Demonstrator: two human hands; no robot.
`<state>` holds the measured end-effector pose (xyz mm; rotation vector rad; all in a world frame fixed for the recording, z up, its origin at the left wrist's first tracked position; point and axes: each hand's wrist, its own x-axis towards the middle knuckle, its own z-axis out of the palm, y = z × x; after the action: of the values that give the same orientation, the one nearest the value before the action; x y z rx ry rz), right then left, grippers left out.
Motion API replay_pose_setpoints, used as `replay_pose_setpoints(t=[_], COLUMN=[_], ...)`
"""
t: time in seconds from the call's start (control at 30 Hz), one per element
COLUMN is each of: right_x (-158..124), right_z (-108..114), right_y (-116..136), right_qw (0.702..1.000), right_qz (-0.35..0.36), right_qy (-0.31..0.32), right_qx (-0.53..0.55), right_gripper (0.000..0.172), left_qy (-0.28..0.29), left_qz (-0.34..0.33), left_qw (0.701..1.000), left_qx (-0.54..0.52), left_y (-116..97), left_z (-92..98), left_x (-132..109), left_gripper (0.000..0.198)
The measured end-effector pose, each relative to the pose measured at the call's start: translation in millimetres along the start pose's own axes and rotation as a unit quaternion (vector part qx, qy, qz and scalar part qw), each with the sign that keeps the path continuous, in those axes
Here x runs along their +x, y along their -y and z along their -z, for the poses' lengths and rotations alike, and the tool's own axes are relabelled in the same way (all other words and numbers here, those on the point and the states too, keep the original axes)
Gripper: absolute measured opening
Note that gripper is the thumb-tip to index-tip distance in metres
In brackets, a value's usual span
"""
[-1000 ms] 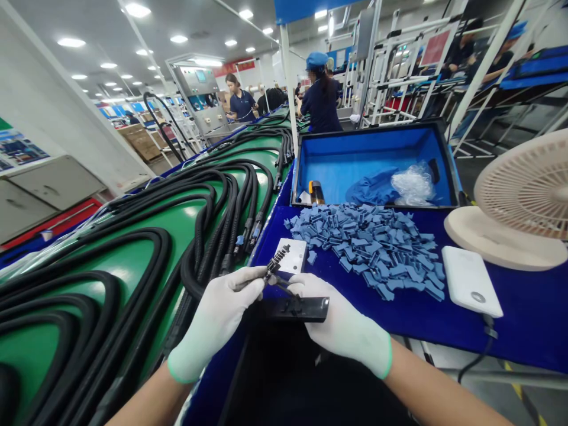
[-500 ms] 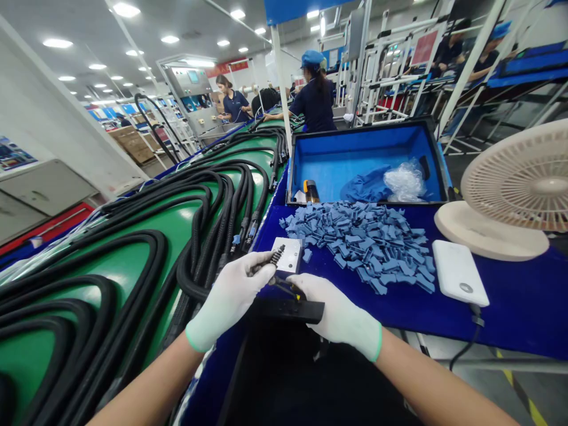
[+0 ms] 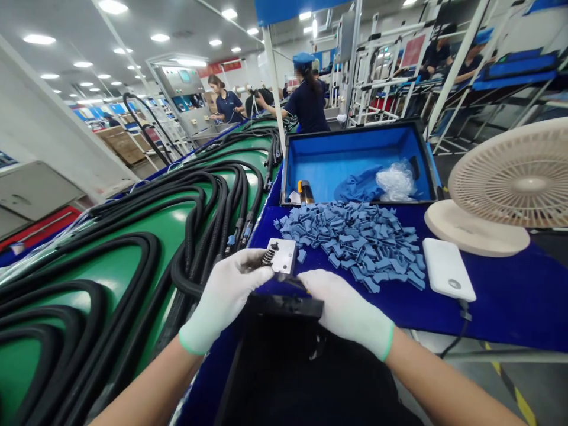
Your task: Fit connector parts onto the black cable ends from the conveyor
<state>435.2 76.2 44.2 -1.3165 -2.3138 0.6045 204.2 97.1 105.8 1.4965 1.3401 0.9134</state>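
My left hand, in a white glove with a green cuff, pinches a small dark part with a coil spring between thumb and fingers. The spring stands out above the fingertips, in front of a white block with small holes. My right hand, gloved the same way, is closed at its fingertips on a slim dark piece that reaches toward the left hand. What kind of piece it is, I cannot make out. Just under both hands runs a black bar, the front edge of a dark open box.
Blue plastic clips lie heaped on the blue tabletop. Behind them stands a blue bin. A fan and a white power bank are on the right. Black hoses cover the green conveyor at left. Co-workers stand farther back.
The view has shifted slightly right. My hands have drawn a little apart, and the spring is held more upright. The right hand still grips the slim dark piece.
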Motion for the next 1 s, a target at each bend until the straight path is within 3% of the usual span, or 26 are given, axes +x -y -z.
replay_pose_setpoints(t=[0.1, 0.17, 0.23, 0.3, 0.37, 0.43, 0.53, 0.6, 0.67, 0.73, 0.83, 0.93, 1.0], right_x=[-5.0, -7.4, -11.4, -16.2, -19.6, -19.8, -15.3, -12.0, -9.9, -8.7, -7.3, -6.3, -6.5], right_z=[2.1, -0.8, -3.5, -5.7, -7.9, -9.8, -10.1, -8.2, -5.9, -4.5, -4.8, -5.3, -4.8], right_y=[-11.4, -14.7, -11.3, -2.5, 8.3, 17.2, 24.4, 26.0, 25.8, 24.3, 20.0, 16.5, 16.3], right_qw=[0.980, 0.975, 0.989, 0.974, 0.910, 0.840, 0.764, 0.734, 0.741, 0.778, 0.817, 0.823, 0.820], right_qz=[-0.127, -0.140, -0.108, -0.087, -0.100, -0.127, -0.132, -0.119, -0.114, -0.120, -0.128, -0.115, -0.110], right_qy=[-0.037, -0.078, -0.097, -0.079, -0.050, -0.046, -0.057, -0.041, -0.024, -0.011, 0.006, 0.038, 0.043], right_qx=[-0.149, -0.153, -0.024, 0.195, 0.399, 0.526, 0.630, 0.668, 0.662, 0.616, 0.563, 0.554, 0.560], right_gripper=[0.018, 0.027, 0.047, 0.059, 0.055, 0.044, 0.045, 0.049, 0.051, 0.053, 0.051, 0.047, 0.045], left_qy=[-0.026, -0.019, -0.011, -0.010, 0.015, 0.076, 0.152, 0.168, 0.174, 0.168, 0.156, 0.179, 0.203], left_qz=[0.008, 0.009, -0.002, -0.036, -0.086, -0.133, -0.164, -0.163, -0.157, -0.170, -0.243, -0.307, -0.269], left_qw=[0.999, 1.000, 0.999, 0.993, 0.982, 0.969, 0.954, 0.951, 0.952, 0.951, 0.935, 0.911, 0.924], left_qx=[-0.027, 0.000, 0.050, 0.112, 0.165, 0.193, 0.202, 0.201, 0.198, 0.197, 0.207, 0.208, 0.182], left_y=[-2.3, -5.8, -8.8, -10.0, -9.6, -9.0, -10.0, -11.1, -10.2, -6.0, 4.4, 13.8, 18.2], left_z=[-1.8, -3.9, -6.1, -7.5, -7.8, -7.2, -6.6, -7.8, -10.4, -13.6, -16.4, -15.3, -14.3], left_x=[-3.3, -6.4, -9.5, -11.5, -11.8, -10.4, -7.3, -6.4, -7.6, -10.5, -14.9, -13.2, -6.6], left_gripper=[0.044, 0.041, 0.037, 0.032, 0.027, 0.025, 0.025, 0.024, 0.024, 0.025, 0.023, 0.022, 0.022])
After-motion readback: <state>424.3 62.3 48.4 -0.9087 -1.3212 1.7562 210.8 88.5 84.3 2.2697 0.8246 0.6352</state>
